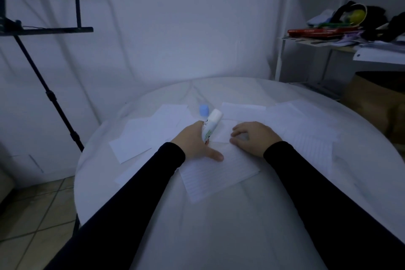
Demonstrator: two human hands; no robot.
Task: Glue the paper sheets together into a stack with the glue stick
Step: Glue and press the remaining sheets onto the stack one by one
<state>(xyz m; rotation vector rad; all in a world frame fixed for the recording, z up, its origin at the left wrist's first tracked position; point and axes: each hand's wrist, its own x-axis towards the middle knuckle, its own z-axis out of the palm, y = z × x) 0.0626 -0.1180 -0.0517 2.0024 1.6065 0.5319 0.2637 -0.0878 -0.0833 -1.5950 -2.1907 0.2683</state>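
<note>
My left hand (197,142) holds a white glue stick (210,125) between its fingers, its tip pointing up and away, while the thumb rests on a lined sheet (219,175) at the middle of the round table. My right hand (252,136) lies flat, fingers pressing a small white paper piece (223,133) onto that lined sheet. The blue cap (204,110) stands apart just behind the glue stick. More white sheets (153,131) lie to the left, one (243,110) behind, and lined sheets (313,138) to the right.
The round white table (219,226) fills the middle. A black music stand (50,94) rises at the left beside the table. A white shelf (328,41) piled with books and clutter stands at the back right, with a brown box (377,103) under it.
</note>
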